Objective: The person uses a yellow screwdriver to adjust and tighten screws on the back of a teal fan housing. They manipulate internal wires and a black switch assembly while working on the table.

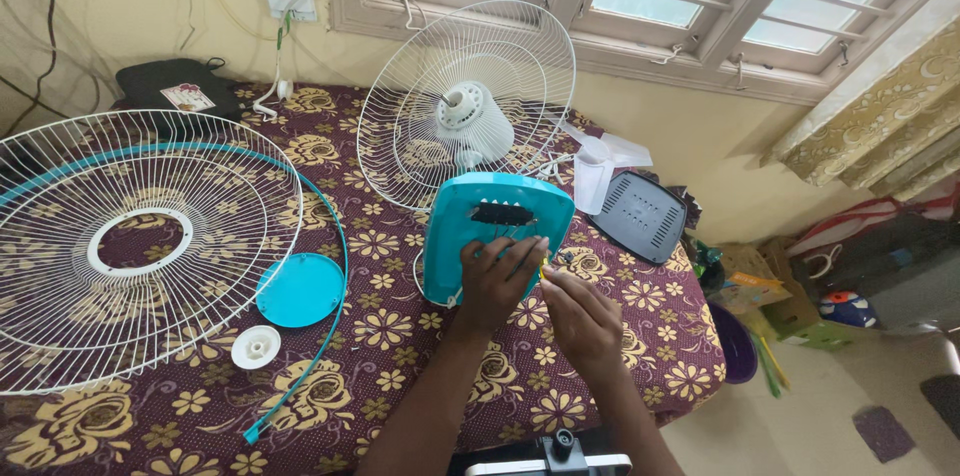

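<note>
A teal fan base (495, 231) lies tilted on the floral cloth in front of me. My left hand (497, 281) presses flat on its lower face, fingers spread over the plastic. Just to the right, my right hand (580, 316) grips a thin yellow-handled tool whose tip points at the base's edge. Behind the base stands the white rear fan guard (465, 101) with the white motor (470, 116) at its centre. A dark slot with small parts shows near the top of the base.
A loose white front guard (130, 236) with a teal rim band (330, 266) lies at left, beside a teal round cap (300, 289) and a small white disc (256, 347). White fan blades (600, 166) and a dark grey cover (640, 216) rest at right. Clutter fills the floor beyond.
</note>
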